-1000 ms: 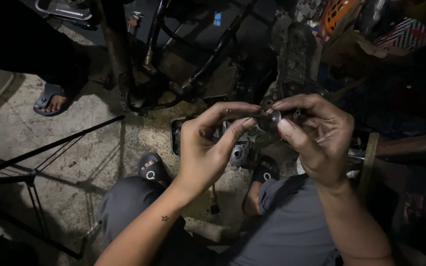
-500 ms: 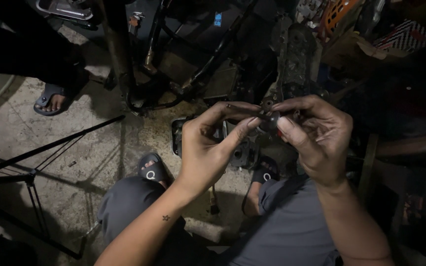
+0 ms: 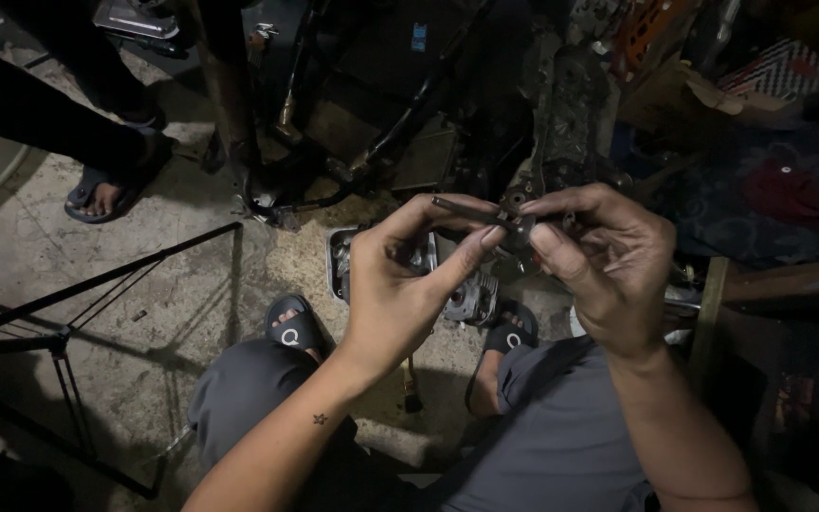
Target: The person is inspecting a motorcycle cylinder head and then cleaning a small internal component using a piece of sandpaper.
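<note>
While both forearms rise from the bottom of the view, the two hands meet in the middle, above the knees. The left hand is turned with its palm toward the right; its thumb and index finger are stretched forward and pressed together on a small dark metal part. The right hand faces it with fingers curled, and its thumb and index finger pinch the same part from the other side. A thin pin sticks out of the part to the left, over the left thumb. What kind of part it is, I cannot tell, because it is dark and mostly covered by the fingertips.

One small star mark shows on the left forearm. Below the hands I count two black sandals on the person's own feet, and between them one grey finned engine piece lies on the concrete floor. At the upper left, one more foot in a sandal belongs to another person. One black folding stand is at the left. Behind the hands is a dark motorcycle frame.
</note>
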